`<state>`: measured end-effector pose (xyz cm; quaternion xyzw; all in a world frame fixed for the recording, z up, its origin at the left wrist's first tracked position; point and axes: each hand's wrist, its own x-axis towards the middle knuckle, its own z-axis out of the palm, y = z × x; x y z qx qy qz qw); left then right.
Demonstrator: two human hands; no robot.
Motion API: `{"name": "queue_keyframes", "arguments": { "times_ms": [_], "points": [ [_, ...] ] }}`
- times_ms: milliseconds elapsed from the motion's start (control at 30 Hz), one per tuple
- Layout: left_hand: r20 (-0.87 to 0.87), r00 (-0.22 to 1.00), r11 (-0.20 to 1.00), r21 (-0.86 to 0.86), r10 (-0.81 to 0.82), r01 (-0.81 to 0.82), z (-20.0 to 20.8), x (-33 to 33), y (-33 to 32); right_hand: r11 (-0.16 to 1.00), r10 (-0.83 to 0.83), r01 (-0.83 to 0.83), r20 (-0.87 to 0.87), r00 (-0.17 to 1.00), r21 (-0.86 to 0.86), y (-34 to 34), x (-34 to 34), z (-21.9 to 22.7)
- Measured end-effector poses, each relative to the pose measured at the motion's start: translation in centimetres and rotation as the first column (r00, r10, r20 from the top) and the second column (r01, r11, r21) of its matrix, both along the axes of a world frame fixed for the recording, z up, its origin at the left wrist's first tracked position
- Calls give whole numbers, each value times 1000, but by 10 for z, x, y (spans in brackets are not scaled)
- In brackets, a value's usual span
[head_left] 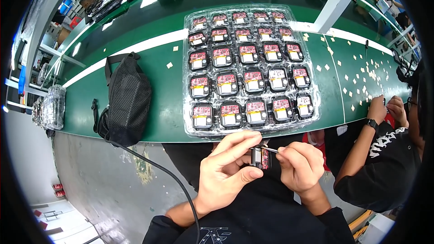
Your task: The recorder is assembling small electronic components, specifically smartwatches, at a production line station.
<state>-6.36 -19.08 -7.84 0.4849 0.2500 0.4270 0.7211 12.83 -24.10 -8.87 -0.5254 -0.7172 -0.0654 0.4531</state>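
My left hand [226,171] grips a small black electronic device housing [261,158] between thumb and fingers, just off the table's near edge. A red circuit board and a pale rectangular part show inside the opened housing. Pinched in my right hand [302,166] is a thin, dark, pointed tool [270,149], its tip at the housing's upper edge. Whether it is tweezers or a driver cannot be made out. Beyond my hands lies a clear plastic tray [190,129] with rows of similar black housings, each showing a red board and a pale part.
A black mesh bag [129,101] rests on the green table [167,90], left of the tray. A black cable [174,176] runs toward me. Small pale squares [354,81] lie scattered at right. A co-worker [375,162] sits close there. A metal post [337,7] stands behind the tray.
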Motion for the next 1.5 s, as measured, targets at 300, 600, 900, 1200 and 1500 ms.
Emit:
{"name": "queue_keyframes", "arguments": {
  "times_ms": [300,600,900,1200,1500],
  "points": [
    [-42,999,999,-45,10,-12,4,1,-1,999,29,-30,-26,999,-18,1,3,3],
    [-30,999,1000,10,17,-17,2,2,-2,1000,-7,7,11,1000,27,0,-2,-3],
    [-24,1000,1000,4,8,-8,4,1,1,999,-1,-1,50,999,33,0,2,1],
    [-39,999,1000,23,0,1,0,0,3,1000,22,-23,86,996,3,3,4,3],
    [-14,998,996,-57,64,-65,2,3,-4,998,-11,6,82,997,66,3,-3,-7]
  ]
}}
